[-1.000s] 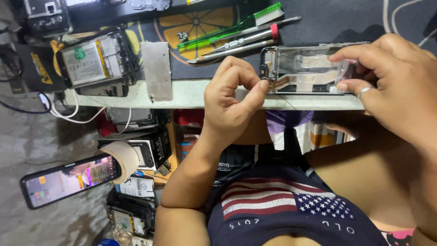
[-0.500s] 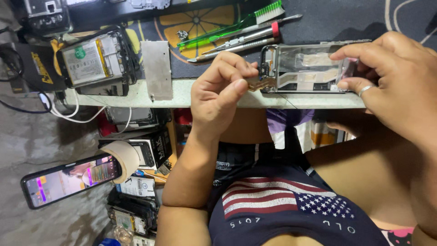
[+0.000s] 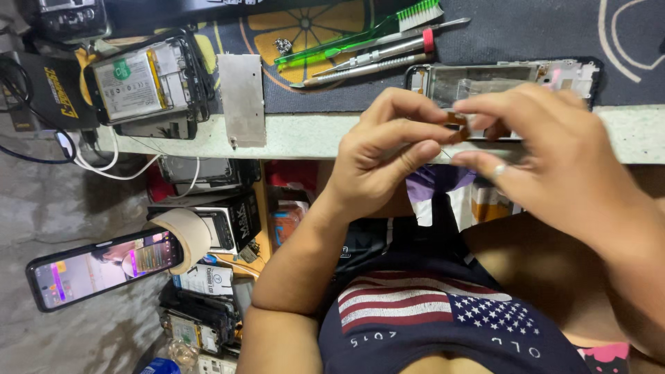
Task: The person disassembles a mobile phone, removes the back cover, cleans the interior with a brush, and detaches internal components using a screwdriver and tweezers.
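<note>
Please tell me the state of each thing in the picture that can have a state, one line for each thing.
left hand: fingers pinched on a small orange part.
right hand: fingers pinched on the same part.
phone frame: opened, lying flat on the mat.
opened phone: back off, battery showing.
lit phone: screen on.
brush: lying on the mat.

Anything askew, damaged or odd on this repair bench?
An opened phone lies on the bench with its back off and battery exposed. A stripped phone frame sits tilted near the bench edge. Both hands pinch a small copper part.
</note>
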